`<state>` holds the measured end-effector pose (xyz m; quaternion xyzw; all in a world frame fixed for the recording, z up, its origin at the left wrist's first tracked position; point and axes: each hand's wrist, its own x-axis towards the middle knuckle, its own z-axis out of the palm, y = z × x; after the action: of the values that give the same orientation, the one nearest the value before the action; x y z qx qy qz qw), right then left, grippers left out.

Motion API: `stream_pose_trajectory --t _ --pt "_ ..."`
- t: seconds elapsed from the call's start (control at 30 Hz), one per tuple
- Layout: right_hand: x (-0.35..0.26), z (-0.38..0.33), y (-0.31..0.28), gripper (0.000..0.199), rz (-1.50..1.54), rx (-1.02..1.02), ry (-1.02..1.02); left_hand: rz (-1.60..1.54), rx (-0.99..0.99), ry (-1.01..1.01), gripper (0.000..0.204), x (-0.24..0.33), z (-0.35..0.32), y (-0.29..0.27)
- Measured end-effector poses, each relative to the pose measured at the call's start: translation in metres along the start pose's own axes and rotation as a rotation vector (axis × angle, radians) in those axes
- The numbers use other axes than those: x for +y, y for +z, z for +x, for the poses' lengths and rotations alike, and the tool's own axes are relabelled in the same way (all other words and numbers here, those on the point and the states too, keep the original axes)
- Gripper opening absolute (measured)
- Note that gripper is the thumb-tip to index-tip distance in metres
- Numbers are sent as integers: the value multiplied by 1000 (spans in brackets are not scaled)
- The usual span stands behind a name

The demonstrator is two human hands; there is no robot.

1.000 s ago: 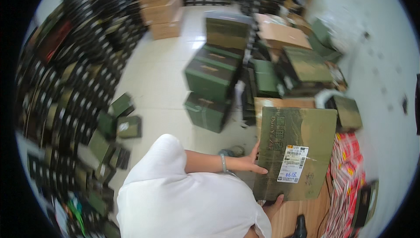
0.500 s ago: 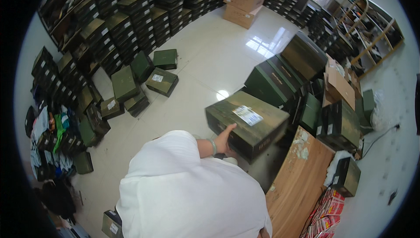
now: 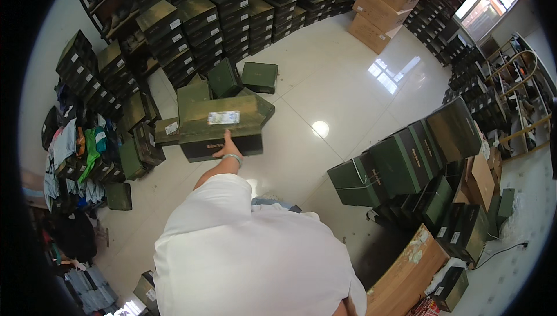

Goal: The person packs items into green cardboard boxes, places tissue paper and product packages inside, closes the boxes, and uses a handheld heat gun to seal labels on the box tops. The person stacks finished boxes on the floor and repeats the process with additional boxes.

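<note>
A large dark green and brown cardboard box (image 3: 232, 110) with a white label on top is in front of me to the left. My left hand (image 3: 228, 146), a bracelet at its wrist, grips the box's near long side, thumb over the top edge and fingers hidden against the dark side. Behind and around this box are smaller green boxes: one tilted (image 3: 224, 78), one lying flat (image 3: 259, 77) and one with a label (image 3: 167, 130). My right hand is out of view; only a bit of skin shows beside my white shirt at the lower edge.
Stacked dark boxes (image 3: 191, 23) line the far left wall. Large green boxes (image 3: 400, 159) stand in a row at right, near a wooden board (image 3: 406, 275). Brown cartons (image 3: 371, 31) rise at the back. Clothes (image 3: 87, 159) are piled at far left; a shelf rack (image 3: 522, 84) is at far right.
My left hand has carried the large labelled box from the right, beside the row of green boxes, over to the left by the smaller boxes. The view has turned with it.
</note>
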<state>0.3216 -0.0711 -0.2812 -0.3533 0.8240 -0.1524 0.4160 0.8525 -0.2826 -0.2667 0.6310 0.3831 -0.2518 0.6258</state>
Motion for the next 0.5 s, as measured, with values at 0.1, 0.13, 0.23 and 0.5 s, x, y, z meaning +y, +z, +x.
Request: stream_pose_trajectory --t 0.1,0.13,0.23,0.5 --pt "-26 0 22 54 -19 -36 11 -114 -18 123 144 66 58 25" --pt "-31 -2 28 52 -21 -38 19 -128 -98 137 145 89 58 29" --pt "-44 -6 38 49 -38 -54 19 138 -216 11 134 128 142 34" --pt "-37 -36 45 41 7 -42 103 1062 -684 -187 52 -70 234 -12"
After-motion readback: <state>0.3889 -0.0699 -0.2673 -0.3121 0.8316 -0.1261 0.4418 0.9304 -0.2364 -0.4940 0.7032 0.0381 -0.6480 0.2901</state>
